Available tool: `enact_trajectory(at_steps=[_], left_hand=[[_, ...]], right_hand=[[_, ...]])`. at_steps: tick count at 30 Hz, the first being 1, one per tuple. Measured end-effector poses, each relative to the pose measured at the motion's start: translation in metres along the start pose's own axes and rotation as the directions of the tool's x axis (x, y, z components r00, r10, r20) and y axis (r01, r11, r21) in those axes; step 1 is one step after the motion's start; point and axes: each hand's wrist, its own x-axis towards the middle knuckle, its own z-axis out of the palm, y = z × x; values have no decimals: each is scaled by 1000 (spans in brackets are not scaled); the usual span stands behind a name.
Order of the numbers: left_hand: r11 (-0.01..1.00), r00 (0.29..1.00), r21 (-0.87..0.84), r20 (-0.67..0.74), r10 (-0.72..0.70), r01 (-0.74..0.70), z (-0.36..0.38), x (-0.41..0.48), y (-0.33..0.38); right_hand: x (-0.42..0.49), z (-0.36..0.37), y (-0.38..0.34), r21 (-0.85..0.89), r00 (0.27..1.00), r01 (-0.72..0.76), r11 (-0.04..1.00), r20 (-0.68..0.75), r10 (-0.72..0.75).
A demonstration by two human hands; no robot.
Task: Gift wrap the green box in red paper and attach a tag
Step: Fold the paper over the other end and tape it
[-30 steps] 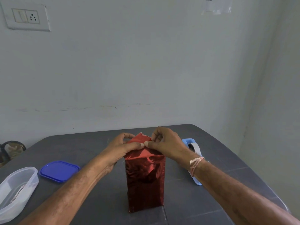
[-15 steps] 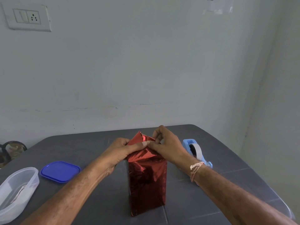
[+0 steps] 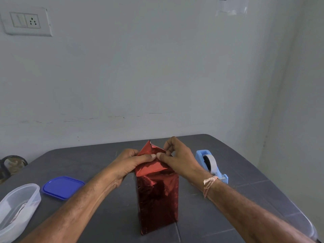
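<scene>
Pinching shiny, creased red paper (image 3: 152, 166) at the peaked top: left hand (image 3: 128, 162) and right hand (image 3: 178, 157), thumbs meeting. The wrapped box (image 3: 157, 199) stands tall and upright mid-table (image 3: 196, 214). Translucent tub (image 3: 17, 206) at left, contents unclear; flat blue lid (image 3: 63, 187) beside it.
</scene>
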Motion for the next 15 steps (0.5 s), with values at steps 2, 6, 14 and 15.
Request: enact_trajectory(at_steps=[2, 6, 14, 15], left_hand=[[997, 999, -71, -14, -31, 29, 2, 1, -3], [990, 996, -134, -61, -60, 51, 6, 0, -5], [981, 981, -192, -184, -57, 21, 15, -7, -7], [981, 978, -196, -200, -55, 16, 16, -8, -8]], right_hand=[[-1, 1, 1, 24, 1000, -7, 1000, -3, 7], [1, 1, 3, 65, 1000, -17, 998, 16, 16], [9, 1, -1, 160, 996, -53, 986, 76, 41], [10, -1, -1, 193, 994, -70, 979, 97, 52]])
